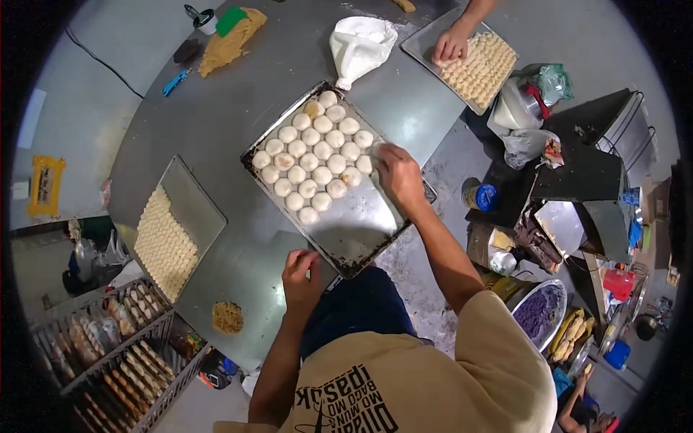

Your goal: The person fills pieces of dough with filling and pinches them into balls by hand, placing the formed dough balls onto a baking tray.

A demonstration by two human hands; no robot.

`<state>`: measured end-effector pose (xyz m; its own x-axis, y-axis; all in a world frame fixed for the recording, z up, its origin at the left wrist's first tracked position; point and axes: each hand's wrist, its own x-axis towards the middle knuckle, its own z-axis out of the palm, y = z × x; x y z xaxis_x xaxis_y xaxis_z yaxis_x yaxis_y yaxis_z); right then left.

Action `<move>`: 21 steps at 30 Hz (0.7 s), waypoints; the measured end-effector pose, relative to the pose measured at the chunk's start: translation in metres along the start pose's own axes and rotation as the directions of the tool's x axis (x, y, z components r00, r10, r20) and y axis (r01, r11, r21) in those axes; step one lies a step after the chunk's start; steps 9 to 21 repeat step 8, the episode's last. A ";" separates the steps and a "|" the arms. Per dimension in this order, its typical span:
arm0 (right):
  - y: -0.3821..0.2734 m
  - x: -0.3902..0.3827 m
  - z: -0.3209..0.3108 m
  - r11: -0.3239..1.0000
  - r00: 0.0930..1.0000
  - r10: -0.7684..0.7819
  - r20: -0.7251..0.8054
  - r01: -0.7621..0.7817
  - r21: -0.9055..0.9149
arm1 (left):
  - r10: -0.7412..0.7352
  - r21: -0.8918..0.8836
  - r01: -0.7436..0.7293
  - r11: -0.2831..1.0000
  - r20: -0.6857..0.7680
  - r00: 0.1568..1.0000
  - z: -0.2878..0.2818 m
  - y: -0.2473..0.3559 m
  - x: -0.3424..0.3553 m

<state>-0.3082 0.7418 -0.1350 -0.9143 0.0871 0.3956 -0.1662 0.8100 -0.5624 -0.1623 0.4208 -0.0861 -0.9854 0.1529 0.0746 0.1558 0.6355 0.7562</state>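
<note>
A dark-rimmed metal baking tray (346,242) lies tilted across the table in front of me. Rows of round, white dough balls (322,150) fill its far and left part, a few with brownish patches. My right hand (398,177) is at the tray's right side, beside the end of the rows, with its fingers drawn together. Whatever sits at those fingertips is mostly hidden. Close to the tray's near left edge is my left hand (299,278), loosely curled, thumb apart from the fingers, with nothing visible in it.
Another person's hand (451,47) touches small dough pieces on a far-right tray (426,45). A cut white jug (361,47) holds flour. At left stands a tray (202,206) of small pieces. Crates (170,328) stand lower left; a bowl of purple filling (540,314) is at right.
</note>
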 end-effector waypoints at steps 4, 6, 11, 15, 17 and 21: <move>0.015 0.001 -0.007 0.881 0.913 0.404 0.060 -0.406 0.244 | -0.084 0.009 0.084 0.996 0.029 0.996 0.003 0.000 0.001; 0.020 0.014 -0.008 0.879 0.903 0.417 0.108 -0.430 0.207 | -0.110 0.016 0.110 0.994 0.036 0.993 0.001 -0.004 0.000; 0.023 0.023 -0.006 0.876 0.889 0.432 0.152 -0.453 0.164 | -0.145 0.026 0.144 0.989 0.062 0.987 0.000 -0.009 -0.003; 0.023 0.023 -0.006 0.876 0.889 0.432 0.152 -0.453 0.164 | -0.145 0.026 0.144 0.989 0.062 0.987 0.000 -0.009 -0.003; 0.023 0.023 -0.006 0.876 0.889 0.432 0.152 -0.453 0.164 | -0.145 0.026 0.144 0.989 0.062 0.987 0.000 -0.009 -0.003; 0.023 0.023 -0.006 0.876 0.889 0.432 0.152 -0.453 0.164 | -0.145 0.026 0.144 0.989 0.062 0.987 0.000 -0.009 -0.003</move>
